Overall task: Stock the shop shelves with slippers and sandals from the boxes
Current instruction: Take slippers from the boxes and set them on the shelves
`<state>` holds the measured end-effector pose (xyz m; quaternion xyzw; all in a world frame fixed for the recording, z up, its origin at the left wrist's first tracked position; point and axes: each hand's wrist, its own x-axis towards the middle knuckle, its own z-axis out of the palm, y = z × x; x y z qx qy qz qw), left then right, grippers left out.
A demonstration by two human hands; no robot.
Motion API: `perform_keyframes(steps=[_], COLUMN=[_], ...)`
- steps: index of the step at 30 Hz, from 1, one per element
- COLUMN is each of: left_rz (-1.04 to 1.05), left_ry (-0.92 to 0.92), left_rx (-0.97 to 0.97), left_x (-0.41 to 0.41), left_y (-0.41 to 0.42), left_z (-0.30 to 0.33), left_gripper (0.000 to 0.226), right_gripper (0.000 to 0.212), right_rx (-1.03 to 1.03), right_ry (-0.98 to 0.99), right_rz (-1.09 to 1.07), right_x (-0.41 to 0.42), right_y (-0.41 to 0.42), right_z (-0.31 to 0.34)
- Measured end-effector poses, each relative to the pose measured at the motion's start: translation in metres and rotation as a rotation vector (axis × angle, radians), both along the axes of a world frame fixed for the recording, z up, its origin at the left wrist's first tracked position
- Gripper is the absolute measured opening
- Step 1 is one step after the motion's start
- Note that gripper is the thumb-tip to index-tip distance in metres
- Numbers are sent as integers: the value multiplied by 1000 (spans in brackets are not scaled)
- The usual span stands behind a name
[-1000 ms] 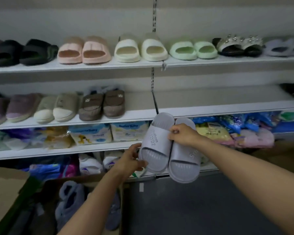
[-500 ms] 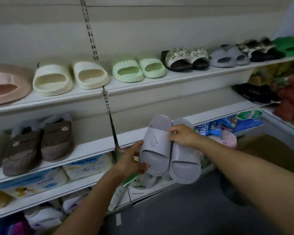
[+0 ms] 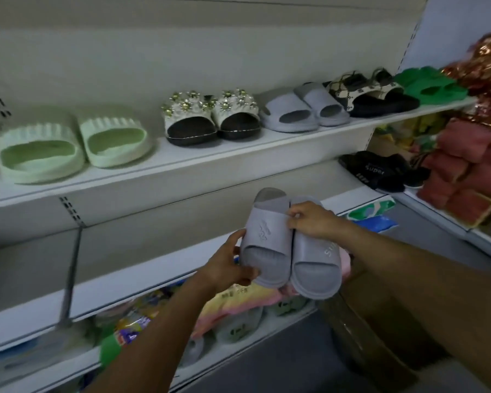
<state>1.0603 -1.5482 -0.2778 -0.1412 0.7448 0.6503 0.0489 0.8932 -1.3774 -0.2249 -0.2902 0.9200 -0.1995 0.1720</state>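
I hold a pair of grey slide slippers (image 3: 289, 251) side by side in front of the middle shelf (image 3: 165, 268). My left hand (image 3: 227, 265) grips the lower left edge of the left slipper. My right hand (image 3: 313, 219) pinches the straps near the top, between the two. The upper shelf (image 3: 238, 154) carries pale green slides (image 3: 71, 146), flower-trimmed black sandals (image 3: 213, 117), grey slides (image 3: 304, 109), patterned black sandals (image 3: 372, 95) and green slippers (image 3: 434, 86). Black "Super" slippers (image 3: 380, 171) lie at the middle shelf's right end.
Below the middle shelf lie colourful plastic packets (image 3: 233, 307). Stacked red-pink folded goods (image 3: 468, 171) and a shiny copper-coloured bundle (image 3: 488, 66) fill the right side. A brown cardboard box (image 3: 360, 330) stands under my right forearm, on the dark floor (image 3: 267, 364).
My view has swung to the right along the shelves; the cream and pink pairs have left the frame. Both hands keep the same hold on the grey pair.
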Motion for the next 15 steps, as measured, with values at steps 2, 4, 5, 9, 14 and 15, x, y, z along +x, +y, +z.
perform_keyframes(steps=[2, 4, 5, 9, 14, 15], left_rz=[56, 124, 155, 274, 409, 429], left_ry=[-9, -12, -12, -37, -99, -100], left_rx=[14, 53, 74, 137, 189, 187], left_x=[-38, -76, -94, -162, -240, -253], left_y=[29, 60, 75, 120, 149, 152], left_z=[-9, -18, -22, -35, -46, -47], left_gripper=[87, 89, 90, 88, 94, 95], right_gripper=[15, 14, 12, 19, 36, 44], right_rx=[45, 82, 101, 174, 273, 323], right_ry=[1, 1, 7, 28, 123, 132], right_rz=[42, 96, 120, 204, 300, 319], right_x=[-44, -90, -111, -187, -266, -278], right_y=[18, 36, 45, 65, 69, 68], right_z=[-3, -7, -8, -8, -19, -19])
